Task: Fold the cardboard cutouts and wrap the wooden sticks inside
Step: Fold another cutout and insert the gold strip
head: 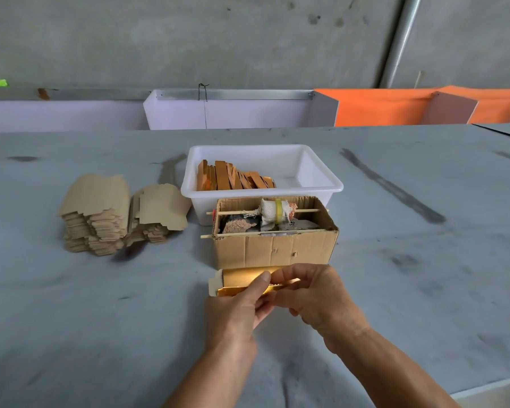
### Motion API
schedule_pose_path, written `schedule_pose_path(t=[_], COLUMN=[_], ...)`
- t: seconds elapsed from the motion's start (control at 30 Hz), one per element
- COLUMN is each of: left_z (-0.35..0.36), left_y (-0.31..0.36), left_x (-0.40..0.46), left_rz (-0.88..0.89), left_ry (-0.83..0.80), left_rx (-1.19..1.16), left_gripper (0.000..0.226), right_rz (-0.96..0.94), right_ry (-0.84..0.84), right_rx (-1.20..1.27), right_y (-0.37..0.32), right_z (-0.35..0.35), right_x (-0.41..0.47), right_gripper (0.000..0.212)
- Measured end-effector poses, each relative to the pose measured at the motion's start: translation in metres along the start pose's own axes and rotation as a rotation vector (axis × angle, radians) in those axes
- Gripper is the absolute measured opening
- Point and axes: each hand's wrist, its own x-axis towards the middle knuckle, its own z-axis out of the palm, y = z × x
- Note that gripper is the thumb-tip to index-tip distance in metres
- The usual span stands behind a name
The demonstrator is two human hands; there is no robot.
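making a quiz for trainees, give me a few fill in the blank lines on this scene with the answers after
1. Both hands, left and right, hold one folded ____ just above the table.
2. The orange pieces lie in a ____ tub.
3. The stack of flat cutouts sits to the ____ of the tub.
4. Two thin sticks lie across the open top of the cardboard ____.

Missing words: cutout; white; left; box

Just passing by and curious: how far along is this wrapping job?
Done: folded orange packets fill part of the white tub. In hand: left hand and right hand pinch one gold-lined cutout. Left: two stacks of flat cutouts.
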Motion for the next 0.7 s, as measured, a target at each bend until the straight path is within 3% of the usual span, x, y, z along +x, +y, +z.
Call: schedule_pose_path(t=[0.27,0.43,0.57,0.7], left_z=[0.001,0.007,0.011,0.015], left_y=[-0.002,-0.004,-0.006,-0.005], left_x=[0.0,-0.003,-0.005,-0.007], left_rz=[-0.029,-0.016,-0.016,-0.008], left_ry=[0.017,0.045,0.072,0.095], left_rx=[0.006,-0.058,-0.116,-0.128], left_gripper=[0.011,0.025,0.031,0.023], right_rz=[-0.032,-0.126,-0.1,-0.058], right_ry=[0.097,0.234,0.294,0.343], right_rx=[-0.075,-0.068,0.084,0.268], right_y=[0.008,0.018,0.022,0.024], right_z=[0.005,0.013,0.02,0.024], right_x=[-0.006,-0.013,-0.018,-0.021], right_gripper=[0.029,0.033,0.037,0.042])
